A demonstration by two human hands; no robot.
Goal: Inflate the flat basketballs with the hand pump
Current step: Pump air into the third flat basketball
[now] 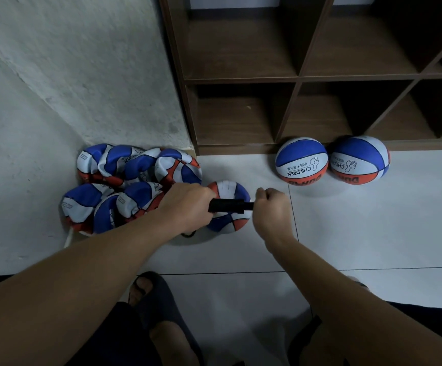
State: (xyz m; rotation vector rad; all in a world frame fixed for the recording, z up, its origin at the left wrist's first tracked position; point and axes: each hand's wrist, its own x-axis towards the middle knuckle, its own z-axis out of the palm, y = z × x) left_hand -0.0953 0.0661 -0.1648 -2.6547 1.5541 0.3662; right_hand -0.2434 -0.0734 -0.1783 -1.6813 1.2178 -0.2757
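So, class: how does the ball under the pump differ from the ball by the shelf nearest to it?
The ball under the pump looks slack and dented; the ball by the shelf is round and full. The first lies beside the flat pile, partly hidden by the black pump; the second stands clear, its print showing. Both are blue, white and orange.

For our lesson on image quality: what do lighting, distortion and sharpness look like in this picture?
Head view: dim, bluish light; the wide lens bows the shelf unit; soft shadows under the two round balls; the pump and both hands are slightly soft.
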